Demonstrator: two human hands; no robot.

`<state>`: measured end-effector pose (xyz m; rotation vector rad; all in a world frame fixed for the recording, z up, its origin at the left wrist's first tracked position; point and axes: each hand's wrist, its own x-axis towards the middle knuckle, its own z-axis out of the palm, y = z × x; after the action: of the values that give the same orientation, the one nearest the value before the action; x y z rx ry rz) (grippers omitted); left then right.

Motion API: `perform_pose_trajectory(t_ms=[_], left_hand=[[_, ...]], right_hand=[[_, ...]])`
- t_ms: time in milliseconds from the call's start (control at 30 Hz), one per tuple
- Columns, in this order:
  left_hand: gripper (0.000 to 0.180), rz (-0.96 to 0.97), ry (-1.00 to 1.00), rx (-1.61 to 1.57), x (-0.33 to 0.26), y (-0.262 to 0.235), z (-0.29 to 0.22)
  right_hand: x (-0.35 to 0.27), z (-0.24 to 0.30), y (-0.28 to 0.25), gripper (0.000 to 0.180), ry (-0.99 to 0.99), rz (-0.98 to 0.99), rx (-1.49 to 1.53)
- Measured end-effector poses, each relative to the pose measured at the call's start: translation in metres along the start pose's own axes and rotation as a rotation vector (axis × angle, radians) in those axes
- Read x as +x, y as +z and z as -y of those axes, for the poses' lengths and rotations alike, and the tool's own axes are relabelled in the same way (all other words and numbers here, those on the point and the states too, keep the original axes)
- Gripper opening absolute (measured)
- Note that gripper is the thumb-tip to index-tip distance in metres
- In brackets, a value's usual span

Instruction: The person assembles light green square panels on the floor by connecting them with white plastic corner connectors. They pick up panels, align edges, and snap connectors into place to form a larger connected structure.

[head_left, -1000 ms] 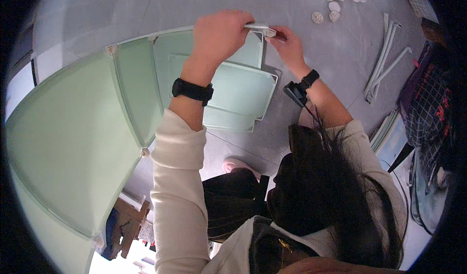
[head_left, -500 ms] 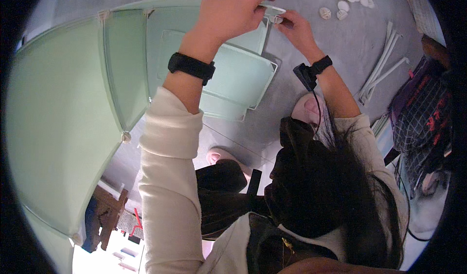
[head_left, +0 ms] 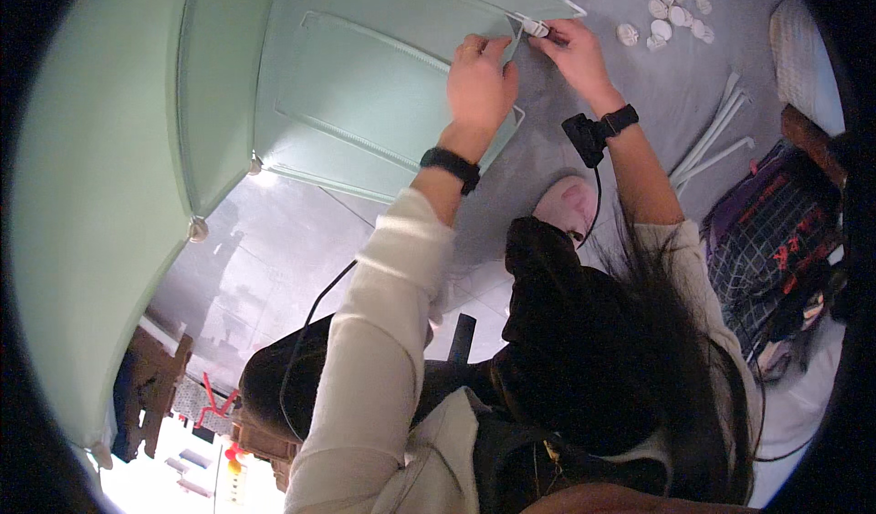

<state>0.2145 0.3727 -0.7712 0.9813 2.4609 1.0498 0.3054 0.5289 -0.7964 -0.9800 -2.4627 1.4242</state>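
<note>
A pale green panelled unit (head_left: 224, 94) with thin framed edges fills the left and upper part of the view. My right hand (head_left: 579, 58) pinches a small white connector (head_left: 534, 28) at the corner of one green panel (head_left: 429, 67). Just nearer and to the left, my left hand (head_left: 481, 85) has its thumb and fingers closed on that panel's right edge, below the connector. The hand's back hides part of the edge. Round beige connectors (head_left: 197, 229) sit at other corners of the unit.
Several round white connectors (head_left: 675, 8) lie on the grey floor at the upper right. White tubes (head_left: 721, 131) rest below them. A dark checked bag (head_left: 776, 240) is at the right. A wooden stool-like piece (head_left: 151, 386) stands at lower left.
My left hand has left the white piece at the top and come down, nearer me, to the panel edge. My right hand stays at the connector. The green panels have shifted and swung in view.
</note>
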Motion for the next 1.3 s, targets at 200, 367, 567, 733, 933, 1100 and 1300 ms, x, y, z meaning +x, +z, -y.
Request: perform_pose_trajectory(t_ms=[200, 367, 567, 733, 933, 1100, 1300], left_hand=[[0.033, 0.053, -0.02, 0.206, 0.017, 0.027, 0.003], [0.023, 0.044, -0.041, 0.293, 0.029, 0.04, 0.002], [0.019, -0.033, -0.128, 0.176, 0.03, 0.048, 0.0], [0.021, -0.022, -0.146, 0.15, 0.028, 0.046, -0.003], [0.019, -0.022, -0.116, 0.16, 0.025, 0.04, -0.007], [0.019, -0.064, -0.069, 0.125, 0.026, 0.038, -0.003], [0.019, -0.058, -0.046, 0.136, 0.023, 0.038, -0.002]], right_hand=[[0.005, 0.0, -0.001, 0.026, -0.145, -0.038, -0.253], [0.0, 0.006, 0.001, 0.029, -0.144, -0.026, -0.413], [-0.003, 0.01, 0.002, 0.031, -0.167, -0.062, -0.449], [-0.005, 0.011, 0.004, 0.032, -0.111, -0.057, -0.326], [-0.003, 0.004, 0.002, 0.031, -0.27, -0.089, -0.415], [-0.002, -0.003, 0.004, 0.026, -0.132, -0.082, -0.136], [0.002, -0.007, 0.0, 0.026, -0.132, -0.068, -0.088]])
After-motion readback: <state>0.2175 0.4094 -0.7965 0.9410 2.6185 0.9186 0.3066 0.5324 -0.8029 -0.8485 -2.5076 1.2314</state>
